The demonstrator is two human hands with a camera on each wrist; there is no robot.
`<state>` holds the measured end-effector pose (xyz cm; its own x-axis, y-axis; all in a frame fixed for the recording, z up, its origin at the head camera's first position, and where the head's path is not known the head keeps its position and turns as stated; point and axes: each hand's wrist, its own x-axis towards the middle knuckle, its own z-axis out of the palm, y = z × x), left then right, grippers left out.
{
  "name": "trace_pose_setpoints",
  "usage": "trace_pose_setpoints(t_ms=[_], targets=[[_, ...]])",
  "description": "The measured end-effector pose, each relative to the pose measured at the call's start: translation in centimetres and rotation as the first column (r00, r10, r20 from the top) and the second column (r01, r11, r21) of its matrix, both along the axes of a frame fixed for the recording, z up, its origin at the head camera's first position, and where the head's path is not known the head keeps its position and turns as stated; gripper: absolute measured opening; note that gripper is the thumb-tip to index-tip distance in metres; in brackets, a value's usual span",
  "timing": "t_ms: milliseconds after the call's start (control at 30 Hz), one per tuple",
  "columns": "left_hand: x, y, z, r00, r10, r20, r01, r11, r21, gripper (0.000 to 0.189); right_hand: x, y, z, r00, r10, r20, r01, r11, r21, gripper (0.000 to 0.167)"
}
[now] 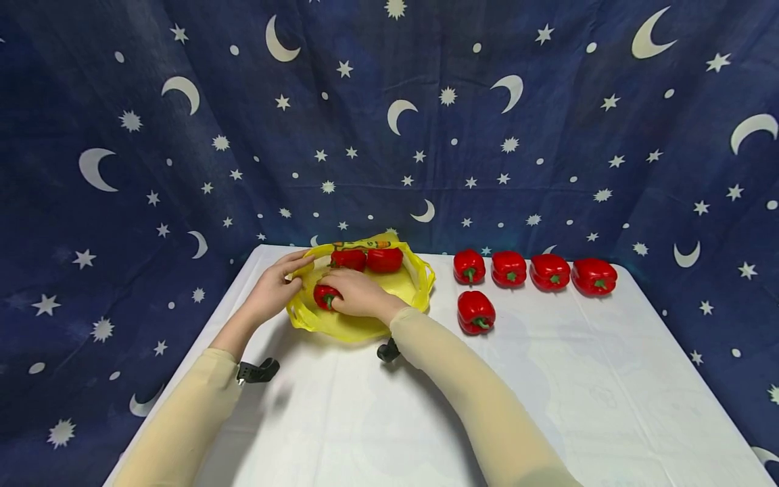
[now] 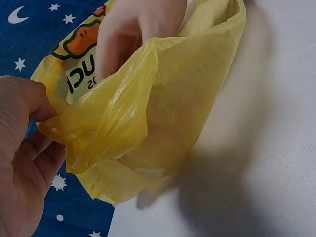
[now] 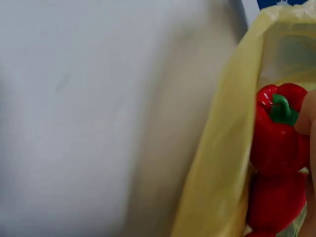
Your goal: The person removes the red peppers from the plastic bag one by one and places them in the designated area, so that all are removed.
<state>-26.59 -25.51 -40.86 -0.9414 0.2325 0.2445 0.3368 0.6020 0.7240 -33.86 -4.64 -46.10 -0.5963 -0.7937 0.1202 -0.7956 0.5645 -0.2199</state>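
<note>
A yellow plastic bag point(image 1: 341, 330) lies wide-mouthed at the table's back left. My left hand point(image 1: 274, 291) pinches its left rim; the left wrist view has the thumb and fingers on the bunched yellow plastic point(image 2: 98, 133). Inside the bag's mouth, my right hand point(image 1: 359, 292) grips a red bell pepper point(image 1: 324, 296) from above. In the right wrist view this pepper point(image 3: 276, 148) shows its green stem, with a fingertip close by the stem. Two more red bell peppers lie in the bag, one at back left point(image 1: 348, 260) and one beside it point(image 1: 385, 260).
To the bag's right, a row of several red bell peppers point(image 1: 508, 269) runs along the table's back. One more bell pepper point(image 1: 476, 312) sits in front of the row's left end. A dark blue star-and-moon curtain point(image 1: 365, 122) hangs behind the white table point(image 1: 608, 392).
</note>
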Motion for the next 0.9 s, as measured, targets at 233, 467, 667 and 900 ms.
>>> trace_pose_setpoints(t_ms=[233,467,667,900], targets=[[0.0,0.0,-0.1,1.000,0.009,0.021,-0.009,1.000,0.011,0.051,0.2,3.3,0.2,0.996,0.030,0.084,-0.027,0.999,-0.030,0.047],[0.0,0.3,-0.1,0.999,0.006,0.039,-0.006,1.000,0.005,0.052,0.6,6.0,0.5,0.991,0.033,0.128,-0.030,0.999,-0.026,0.047],[0.0,0.3,-0.1,0.999,0.012,0.051,-0.013,1.000,0.016,0.052,1.4,7.5,0.5,0.983,0.036,0.182,-0.023,0.997,-0.070,0.057],[0.2,0.3,-0.1,0.999,0.010,0.042,-0.011,1.000,0.005,0.052,2.5,7.8,-0.4,0.935,-0.149,0.323,0.227,0.950,-0.216,0.087]])
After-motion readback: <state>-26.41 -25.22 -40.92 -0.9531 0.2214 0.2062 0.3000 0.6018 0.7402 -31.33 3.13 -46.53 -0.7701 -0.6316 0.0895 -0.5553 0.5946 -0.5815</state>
